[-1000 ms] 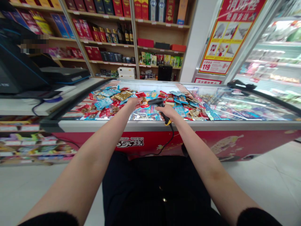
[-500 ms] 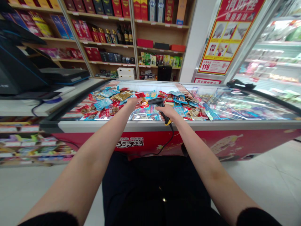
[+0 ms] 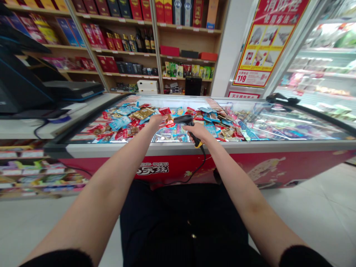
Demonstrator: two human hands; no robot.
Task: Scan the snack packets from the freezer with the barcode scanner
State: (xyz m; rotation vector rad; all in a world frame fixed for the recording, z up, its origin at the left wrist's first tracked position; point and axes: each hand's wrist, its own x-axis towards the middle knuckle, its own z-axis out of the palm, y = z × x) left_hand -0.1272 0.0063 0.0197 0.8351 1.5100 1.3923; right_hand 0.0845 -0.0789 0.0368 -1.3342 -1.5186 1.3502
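My right hand is wrapped round the grip of a black and yellow barcode scanner. The scanner's head points left, towards a small red snack packet at the fingertips of my left hand. Those fingers are closed on the packet's near edge, partly hidden by the hand itself. Both hands are above the glass top of a chest freezer. A pile of blue, red and gold snack packets lies to the left of my hands, and a second pile of packets lies to the right.
The scanner's cable hangs down the freezer's red front. On the left, a counter carries a dark till. Shelves of boxes and bottles stand behind. A black object rests on the freezer's right side.
The view has shifted slightly. Both hands keep almost the same place, with the scanner still facing the red packet.
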